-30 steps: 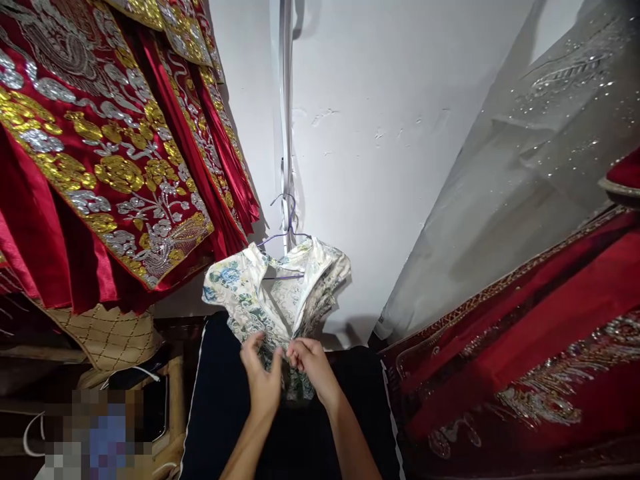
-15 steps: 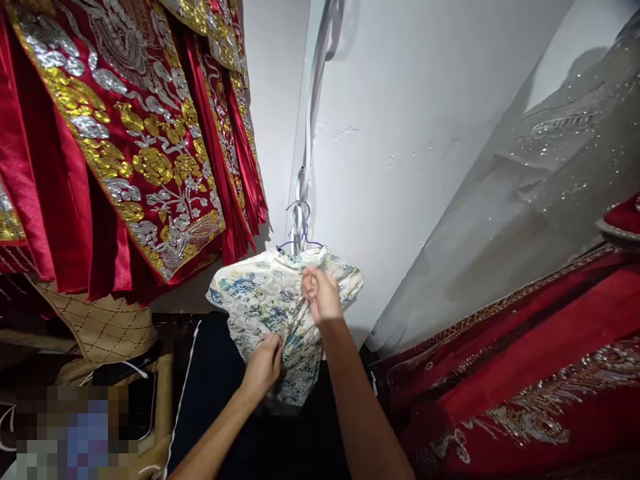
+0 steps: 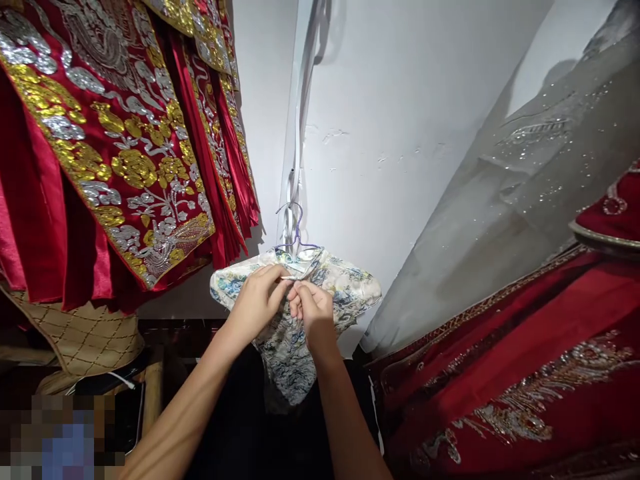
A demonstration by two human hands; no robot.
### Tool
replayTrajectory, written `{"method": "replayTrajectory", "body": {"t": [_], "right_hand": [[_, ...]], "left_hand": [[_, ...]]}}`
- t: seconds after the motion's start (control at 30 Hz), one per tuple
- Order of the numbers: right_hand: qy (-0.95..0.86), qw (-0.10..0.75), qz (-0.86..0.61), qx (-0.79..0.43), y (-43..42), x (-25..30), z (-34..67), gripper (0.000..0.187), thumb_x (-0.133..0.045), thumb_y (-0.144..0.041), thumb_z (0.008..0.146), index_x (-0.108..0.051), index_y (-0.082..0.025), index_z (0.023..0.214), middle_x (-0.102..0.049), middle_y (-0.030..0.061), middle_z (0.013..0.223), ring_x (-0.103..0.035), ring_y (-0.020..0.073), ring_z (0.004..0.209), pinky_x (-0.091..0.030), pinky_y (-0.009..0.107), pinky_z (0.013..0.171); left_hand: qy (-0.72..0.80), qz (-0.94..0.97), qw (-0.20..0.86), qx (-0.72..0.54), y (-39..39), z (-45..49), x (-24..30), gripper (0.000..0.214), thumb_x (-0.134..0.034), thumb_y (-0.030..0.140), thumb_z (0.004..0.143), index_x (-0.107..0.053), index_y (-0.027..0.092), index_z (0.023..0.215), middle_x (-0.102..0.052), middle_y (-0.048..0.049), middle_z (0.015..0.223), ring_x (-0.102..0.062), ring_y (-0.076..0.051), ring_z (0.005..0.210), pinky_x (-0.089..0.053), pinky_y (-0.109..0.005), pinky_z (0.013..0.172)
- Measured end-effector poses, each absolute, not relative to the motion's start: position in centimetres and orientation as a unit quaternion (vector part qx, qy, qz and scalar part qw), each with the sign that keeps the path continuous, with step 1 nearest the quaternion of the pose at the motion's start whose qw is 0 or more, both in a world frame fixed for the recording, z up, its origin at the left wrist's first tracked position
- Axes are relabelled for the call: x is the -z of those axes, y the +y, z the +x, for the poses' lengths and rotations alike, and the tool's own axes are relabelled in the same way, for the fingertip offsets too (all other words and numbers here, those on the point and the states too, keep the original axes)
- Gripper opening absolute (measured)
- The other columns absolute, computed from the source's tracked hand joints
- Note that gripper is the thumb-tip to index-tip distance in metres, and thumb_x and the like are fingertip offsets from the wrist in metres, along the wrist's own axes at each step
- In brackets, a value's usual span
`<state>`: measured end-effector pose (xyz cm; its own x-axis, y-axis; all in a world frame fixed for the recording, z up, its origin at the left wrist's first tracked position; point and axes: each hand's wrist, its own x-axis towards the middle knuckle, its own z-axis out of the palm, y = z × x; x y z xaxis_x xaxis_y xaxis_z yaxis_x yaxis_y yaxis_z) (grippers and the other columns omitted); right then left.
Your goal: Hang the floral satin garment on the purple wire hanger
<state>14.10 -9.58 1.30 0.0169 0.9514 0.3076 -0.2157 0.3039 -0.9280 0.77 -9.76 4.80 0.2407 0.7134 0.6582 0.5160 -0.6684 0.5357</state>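
A small white dress with blue and green floral print (image 3: 290, 333) hangs on a purple wire hanger (image 3: 297, 230) against the white wall. Both my hands are raised to its collar. My left hand (image 3: 256, 301) pinches the left side of the neckline, fingers closed on the cloth. My right hand (image 3: 311, 311) is closed on the neckline just beside it, fingertips nearly touching the left hand's. The lower part of the dress droops below my wrists over a dark cloth.
Red garments with gold and silver embroidery (image 3: 115, 147) hang at the left. A grey sequined garment (image 3: 505, 200) and a red embroidered one (image 3: 510, 373) hang at the right. A beige quilted piece (image 3: 85, 340) sits lower left. The white wall (image 3: 395, 100) is behind.
My left hand has risen from the dress's waist to the collar, joining the right hand there. The front of the dress, open a second ago, is now drawn closed.
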Motion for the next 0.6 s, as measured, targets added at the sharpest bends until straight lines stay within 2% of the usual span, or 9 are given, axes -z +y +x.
{"method": "replayTrajectory", "body": {"t": [0.13, 0.33, 0.47, 0.6], "right_hand": [[-0.526, 0.641, -0.341, -0.443, -9.2, 0.3, 14.0, 0.032, -0.055, -0.036, 0.088, -0.057, -0.018, 0.063, -0.044, -0.0049, 0.045, -0.039, 0.0087, 0.044, -0.03, 0.024, 0.048], [-0.513, 0.633, -0.378, -0.44, -8.9, 2.3, 13.1, 0.035, -0.055, -0.04, 0.086, -0.054, -0.019, 0.058, -0.042, -0.0049, 0.043, -0.037, 0.0096, 0.042, -0.028, 0.025, 0.047], [-0.464, 0.618, -0.454, -0.443, -8.8, 5.4, 13.3, 0.034, -0.056, -0.039, 0.079, -0.052, -0.021, 0.051, -0.04, -0.0043, 0.039, -0.035, 0.0107, 0.04, -0.026, 0.025, 0.044], [-0.434, 0.587, -0.491, -0.476, -10.0, 9.0, 14.5, 0.033, -0.055, -0.035, 0.075, -0.051, -0.022, 0.046, -0.038, -0.004, 0.036, -0.032, 0.0111, 0.039, -0.024, 0.026, 0.043]], "left_hand": [[0.409, 0.777, 0.059, -0.475, -9.9, 0.6, -4.3, 0.018, -0.049, 0.027, 0.096, -0.063, 0.02, 0.087, -0.065, -0.0051, 0.087, -0.058, -0.021, 0.088, -0.042, -0.032, 0.083], [0.421, 0.741, 0.081, -0.517, -10.8, 0.9, -3.3, 0.016, -0.055, 0.03, 0.094, -0.065, 0.02, 0.086, -0.066, -0.0048, 0.086, -0.06, -0.021, 0.088, -0.043, -0.032, 0.084], [0.414, 0.63, 0.101, -0.649, -11.1, 0.5, -4.3, 0.015, -0.061, 0.032, 0.091, -0.065, 0.018, 0.088, -0.065, -0.0025, 0.086, -0.06, -0.017, 0.083, -0.045, -0.027, 0.078], [0.393, 0.447, 0.132, -0.793, -9.7, -4.3, -3.4, 0.019, -0.07, 0.033, 0.083, -0.064, 0.016, 0.09, -0.063, 0.0001, 0.086, -0.059, -0.012, 0.08, -0.046, -0.022, 0.077]]}}
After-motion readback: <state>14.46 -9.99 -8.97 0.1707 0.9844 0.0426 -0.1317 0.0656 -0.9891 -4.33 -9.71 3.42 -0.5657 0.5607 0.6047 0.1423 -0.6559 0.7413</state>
